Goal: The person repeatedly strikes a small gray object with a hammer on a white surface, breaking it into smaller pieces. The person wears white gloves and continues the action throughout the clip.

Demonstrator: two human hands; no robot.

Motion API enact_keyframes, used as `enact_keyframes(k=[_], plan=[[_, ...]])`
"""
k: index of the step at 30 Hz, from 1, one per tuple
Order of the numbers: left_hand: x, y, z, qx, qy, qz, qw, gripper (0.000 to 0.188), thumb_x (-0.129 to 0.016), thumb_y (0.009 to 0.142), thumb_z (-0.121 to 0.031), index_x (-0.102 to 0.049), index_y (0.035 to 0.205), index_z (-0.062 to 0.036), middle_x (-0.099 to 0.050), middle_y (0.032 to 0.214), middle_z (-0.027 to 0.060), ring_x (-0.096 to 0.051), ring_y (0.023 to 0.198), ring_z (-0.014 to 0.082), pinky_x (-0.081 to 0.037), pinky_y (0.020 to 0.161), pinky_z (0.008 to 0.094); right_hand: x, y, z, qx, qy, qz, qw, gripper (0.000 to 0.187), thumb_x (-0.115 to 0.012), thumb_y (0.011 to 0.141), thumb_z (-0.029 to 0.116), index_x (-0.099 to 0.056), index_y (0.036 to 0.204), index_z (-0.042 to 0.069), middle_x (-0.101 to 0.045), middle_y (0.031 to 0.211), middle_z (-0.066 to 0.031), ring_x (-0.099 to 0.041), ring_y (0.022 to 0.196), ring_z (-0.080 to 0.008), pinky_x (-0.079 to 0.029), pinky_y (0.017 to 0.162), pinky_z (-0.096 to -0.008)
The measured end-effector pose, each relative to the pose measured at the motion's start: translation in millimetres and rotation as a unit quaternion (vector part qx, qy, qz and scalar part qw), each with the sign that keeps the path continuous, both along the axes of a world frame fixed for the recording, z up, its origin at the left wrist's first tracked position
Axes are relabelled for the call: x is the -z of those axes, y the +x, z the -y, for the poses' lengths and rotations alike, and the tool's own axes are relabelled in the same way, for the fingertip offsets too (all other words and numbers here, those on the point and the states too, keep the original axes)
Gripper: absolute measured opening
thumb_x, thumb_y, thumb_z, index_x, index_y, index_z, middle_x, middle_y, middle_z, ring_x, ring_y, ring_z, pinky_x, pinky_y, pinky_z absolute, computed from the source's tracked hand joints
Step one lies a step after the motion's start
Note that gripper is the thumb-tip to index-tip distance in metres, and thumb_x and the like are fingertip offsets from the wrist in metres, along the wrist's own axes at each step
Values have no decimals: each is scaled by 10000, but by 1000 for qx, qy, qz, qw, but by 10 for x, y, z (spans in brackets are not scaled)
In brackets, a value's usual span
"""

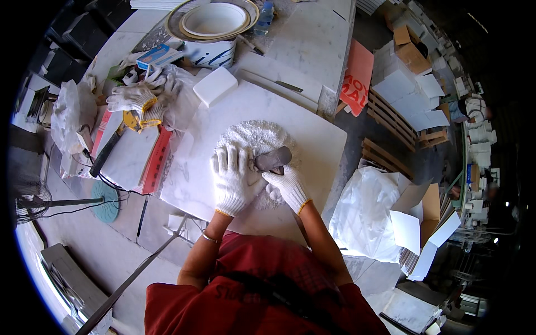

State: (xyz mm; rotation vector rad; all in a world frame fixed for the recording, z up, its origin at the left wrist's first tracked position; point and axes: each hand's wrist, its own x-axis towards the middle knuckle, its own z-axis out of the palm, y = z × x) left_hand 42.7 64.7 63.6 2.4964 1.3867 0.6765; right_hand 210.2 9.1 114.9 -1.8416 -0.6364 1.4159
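Observation:
A round, rough white piece [254, 137] lies on a pale marble slab, with white crumbs and powder over and around it. My left hand [231, 178], in a white knit glove, rests flat on its left side, fingers stretched out and slightly apart. In the same kind of glove, my right hand [288, 188] grips a dark brown, block-shaped tool [273, 160] with a rounded end. The tool sits over the piece's right side, close to my left fingertips. Its underside and most of my right fingers are hidden.
Farther back are a white rectangular block [215, 86], a flat metal strip [288, 86] and a white bowl [215, 20] on a patterned bucket [212, 53]. Spare gloves [142, 99] lie to the left beside a black-handled tool [109, 149]. Open cardboard boxes [430, 215] stand at right.

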Motion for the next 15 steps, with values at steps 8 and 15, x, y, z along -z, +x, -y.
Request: enact_keyframes(k=[8,15], plan=[[-19,-27,27,-7,-6,-6,1000,879,-802,753,-574,-583,1433,-63,-514,1434,240,-446,1358,481,-315,1151,649,-312,-77,173,25,58,22,998,300,-816,941,222,-713,1145,28,-723,775,-74,-669,628,-117,-501,513,-270],[-65,-15,21,2,-12,6,1000,868,-815,742,-548,-575,1441,-92,-498,1417,222,-430,1359,463,-327,1135,646,237,9,12,6,-5,-7,1000,327,-817,914,281,-688,1116,58,-709,751,-60,-663,572,-145,-505,481,-294]])
